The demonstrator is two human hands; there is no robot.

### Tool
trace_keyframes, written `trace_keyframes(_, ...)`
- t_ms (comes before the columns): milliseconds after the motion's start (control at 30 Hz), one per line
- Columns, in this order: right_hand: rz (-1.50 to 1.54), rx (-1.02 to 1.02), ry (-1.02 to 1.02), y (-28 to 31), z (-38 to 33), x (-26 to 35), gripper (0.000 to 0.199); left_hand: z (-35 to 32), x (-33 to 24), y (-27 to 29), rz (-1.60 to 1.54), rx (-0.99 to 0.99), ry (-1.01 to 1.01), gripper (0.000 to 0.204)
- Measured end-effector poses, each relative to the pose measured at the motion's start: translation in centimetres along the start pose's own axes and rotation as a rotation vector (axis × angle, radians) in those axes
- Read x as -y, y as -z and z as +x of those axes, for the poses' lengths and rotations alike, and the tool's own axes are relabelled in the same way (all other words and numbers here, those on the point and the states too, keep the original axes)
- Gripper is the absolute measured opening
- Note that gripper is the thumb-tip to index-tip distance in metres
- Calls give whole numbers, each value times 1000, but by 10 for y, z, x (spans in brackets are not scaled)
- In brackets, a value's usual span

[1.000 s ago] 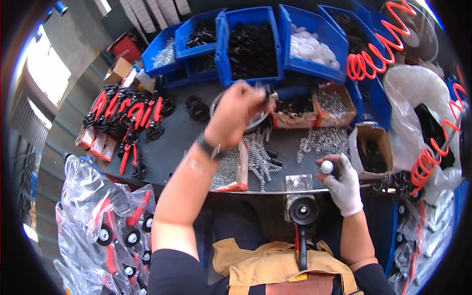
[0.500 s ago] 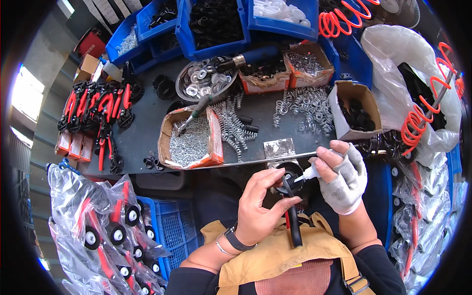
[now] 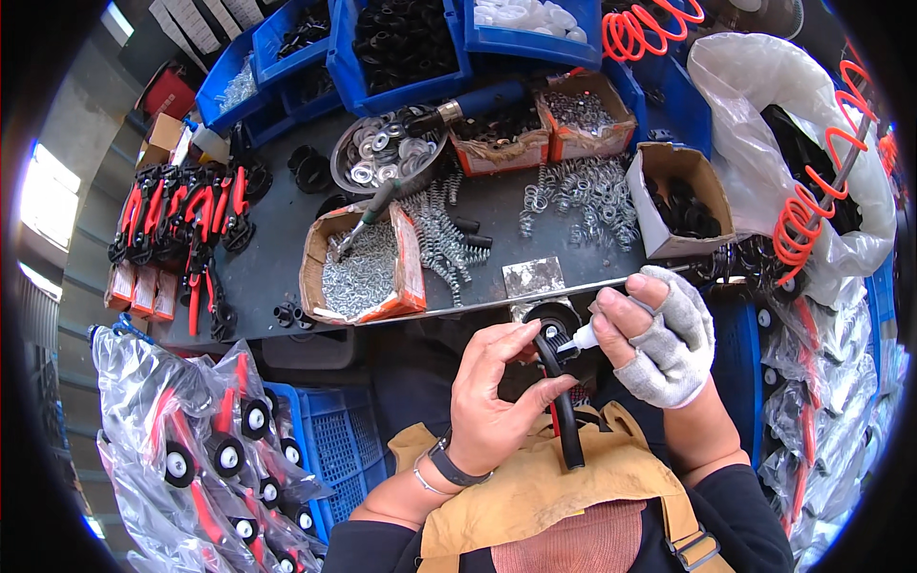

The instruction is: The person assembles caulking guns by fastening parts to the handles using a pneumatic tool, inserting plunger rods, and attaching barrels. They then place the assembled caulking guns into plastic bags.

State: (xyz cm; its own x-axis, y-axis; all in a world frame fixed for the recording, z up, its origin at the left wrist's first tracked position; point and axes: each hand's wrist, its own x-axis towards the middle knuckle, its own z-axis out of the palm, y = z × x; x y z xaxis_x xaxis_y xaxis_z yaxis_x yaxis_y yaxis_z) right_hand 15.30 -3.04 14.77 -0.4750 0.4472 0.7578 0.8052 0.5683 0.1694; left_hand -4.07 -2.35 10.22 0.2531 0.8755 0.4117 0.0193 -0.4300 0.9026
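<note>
My bare left hand (image 3: 492, 392) pinches a black-handled tool (image 3: 569, 435) with a red strip along it. The tool stands lengthwise over my lap. Past my fingertips, close to the bench edge, is a round black part (image 3: 554, 313); whether it belongs to the tool I cannot tell. My right hand (image 3: 669, 344), in a grey-white glove with bare fingertips, is closed on a small white nozzle bottle (image 3: 585, 336). Its thin tip points left and down at the tool's upper end, touching or nearly so. The gloved fingers hide most of the bottle.
On the bench are a carton of small silver fasteners (image 3: 409, 258), springs (image 3: 587, 196), a metal bowl of washers (image 3: 344, 181) and red-handled tools (image 3: 201, 205). Blue bins (image 3: 358, 91) line the back. Plastic-wrapped red tools with wheels (image 3: 205, 449) lie left; a red coiled hose (image 3: 802, 224) hangs right.
The bottle's nozzle has shifted slightly left and down, close against the tool's upper end. Both hands keep their grips, and the view has turned a little.
</note>
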Motion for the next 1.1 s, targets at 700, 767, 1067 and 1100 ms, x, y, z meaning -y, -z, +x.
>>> trace_keyframes(700, -73, 37, 72, 12, 7, 3, 14, -2, -3, 0, 79, -2, -63, 53)
trace_keyframes(767, -75, 39, 61, 13, 8, 4, 15, -3, -2, 0, 71, -9, -76, 53)
trace_keyframes(1067, -83, 29, 77, 16, 7, 4, 13, -6, 1, 0, -20, 1, 65, 47)
trace_keyframes(1100, -80, 29, 77, 16, 7, 5, 13, -7, 1, 0, -18, 0, 67, 47)
